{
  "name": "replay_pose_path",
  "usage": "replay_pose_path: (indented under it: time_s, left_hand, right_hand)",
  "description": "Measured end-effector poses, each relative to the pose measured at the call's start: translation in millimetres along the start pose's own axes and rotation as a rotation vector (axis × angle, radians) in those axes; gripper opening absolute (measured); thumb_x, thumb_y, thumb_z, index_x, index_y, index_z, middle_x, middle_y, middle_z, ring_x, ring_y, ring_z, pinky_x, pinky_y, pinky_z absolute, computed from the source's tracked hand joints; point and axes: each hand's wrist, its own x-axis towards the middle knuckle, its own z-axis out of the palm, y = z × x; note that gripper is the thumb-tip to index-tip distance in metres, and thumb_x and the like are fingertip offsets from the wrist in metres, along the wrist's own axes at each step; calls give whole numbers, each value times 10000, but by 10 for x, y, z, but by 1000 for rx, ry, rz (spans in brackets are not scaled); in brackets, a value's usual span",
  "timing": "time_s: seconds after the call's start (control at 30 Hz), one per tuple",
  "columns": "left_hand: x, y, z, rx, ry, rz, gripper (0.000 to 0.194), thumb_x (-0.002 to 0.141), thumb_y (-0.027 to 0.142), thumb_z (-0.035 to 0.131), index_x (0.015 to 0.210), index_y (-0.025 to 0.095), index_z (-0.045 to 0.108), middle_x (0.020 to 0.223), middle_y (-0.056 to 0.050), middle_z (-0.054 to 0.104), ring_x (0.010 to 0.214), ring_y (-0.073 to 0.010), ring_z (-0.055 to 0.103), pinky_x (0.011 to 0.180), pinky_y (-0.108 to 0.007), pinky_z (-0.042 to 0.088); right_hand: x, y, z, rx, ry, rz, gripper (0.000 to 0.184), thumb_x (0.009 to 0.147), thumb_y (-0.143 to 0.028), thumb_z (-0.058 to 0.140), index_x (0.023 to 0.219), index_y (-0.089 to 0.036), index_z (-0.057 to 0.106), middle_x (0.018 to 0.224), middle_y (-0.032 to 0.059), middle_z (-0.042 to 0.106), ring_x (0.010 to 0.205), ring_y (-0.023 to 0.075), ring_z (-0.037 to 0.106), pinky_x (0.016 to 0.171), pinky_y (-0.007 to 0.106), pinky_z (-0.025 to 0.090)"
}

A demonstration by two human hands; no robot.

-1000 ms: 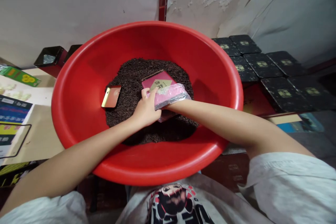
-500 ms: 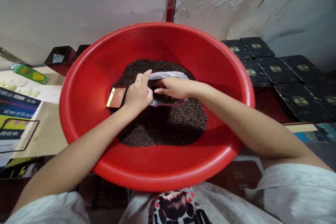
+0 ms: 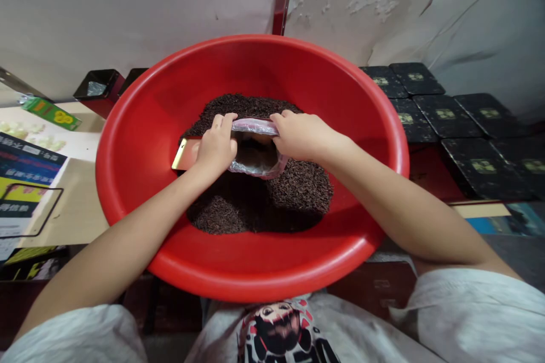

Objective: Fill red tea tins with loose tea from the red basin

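Note:
A large red basin (image 3: 140,181) holds a heap of dark loose dried leaves (image 3: 300,184) that look like tea. Over the heap, an open-mouthed container with a clear plastic liner (image 3: 255,173) folded over its rim faces me; its inside is dark. My left hand (image 3: 216,147) grips the left side of this rim, fingers closed. On the right, my right hand (image 3: 300,135) pinches the upper right of the same rim. A shiny gold-coloured flat-sided metal piece (image 3: 184,154) lies in the basin beside my left hand, partly covered by it.
Several black-lidded tins (image 3: 445,116) stand at the right. Left of the basin are a dark red open tin (image 3: 99,93) with plastic inside, a green box (image 3: 51,112) and a printed sheet (image 3: 28,176). A peeling wall (image 3: 361,0) rises behind.
My right hand has come out of the container's mouth and taken hold of its right rim. The container and my left hand have shifted slightly left.

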Motion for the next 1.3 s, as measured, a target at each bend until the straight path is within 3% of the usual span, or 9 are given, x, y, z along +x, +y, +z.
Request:
replay_pose_path:
  time_s: [0.1, 0.27, 0.43, 0.5, 0.6, 0.73, 0.93, 1.1, 1.3]
  left_hand:
    - [-1, 7, -1, -2, -18, 22, 476, 759, 91, 381, 1213, 191, 479, 1213, -97, 508, 956, -227, 591, 861, -372, 479]
    - [21, -24, -18, -75, -22, -97, 519, 762, 143, 434, 1275, 218, 444, 1135, -86, 596, 1006, -261, 582, 890, -440, 466]
    - [162, -176, 67, -86, -103, -250, 592, 718, 93, 438, 1306, 159, 420, 1003, -150, 648, 908, -296, 612, 797, -466, 493]
    - [279, -230, 172, -62, -68, -215, 671, 698, 73, 442, 1359, 127, 341, 951, -160, 657, 872, -283, 616, 788, -437, 494]
    - [498, -246, 398, -54, 4, -126, 754, 689, 50, 425, 1412, 98, 216, 923, -152, 666, 854, -249, 613, 792, -376, 490]
    - [755, -161, 726, -25, -63, 0, 741, 741, 20, 356, 1436, 88, 109, 1044, -173, 645, 885, -228, 615, 821, -361, 475]
    - [874, -119, 1079, -69, -40, 127, 635, 806, 45, 344, 1420, 75, 183, 1232, -195, 549, 986, -214, 592, 902, -346, 442]
    - [772, -137, 1183, -83, 59, 77, 597, 820, 54, 330, 1407, 51, 219, 1202, -177, 574, 1043, -199, 559, 951, -323, 415]
    - [657, -118, 1088, 54, -86, 109, 678, 789, 19, 331, 1430, 52, 112, 1059, -192, 630, 887, -214, 613, 863, -350, 463]
  right_hand:
    - [23, -50, 8, 52, -91, 154, 344, 787, -172, 417, 1079, -87, 579, 981, 182, 628, 869, 275, 621, 661, 336, 453]
    - [94, -34, 61, 94, -12, 118, 372, 805, -77, 368, 1114, -76, 576, 967, 183, 634, 888, 263, 620, 691, 328, 446]
    - [291, -35, 233, 73, 92, 119, 565, 833, -11, 251, 1396, -59, 262, 1078, 207, 582, 942, 246, 595, 773, 343, 442]
    - [396, -18, 330, 64, 135, 117, 596, 844, -10, 220, 1431, -98, 167, 1132, 201, 547, 955, 234, 585, 790, 335, 437]
    - [519, 77, 502, 83, 186, 136, 592, 859, -32, 200, 1439, -138, 148, 1142, 190, 529, 940, 233, 584, 781, 331, 435]
    - [580, 272, 760, 134, 182, 227, 596, 852, -46, 196, 1439, -112, 126, 1132, 203, 518, 914, 241, 589, 746, 324, 434]
    - [651, 429, 940, 133, 106, 328, 666, 826, -88, 274, 1439, -53, 18, 1221, 251, 465, 958, 271, 555, 755, 359, 433]
    - [678, 384, 911, 82, 29, 367, 694, 811, -64, 290, 1427, -9, -27, 1163, 242, 528, 942, 269, 560, 816, 390, 423]
    - [569, 249, 930, 66, 3, 368, 673, 807, -32, 228, 1412, 30, -62, 1091, 264, 559, 862, 242, 585, 774, 358, 451]
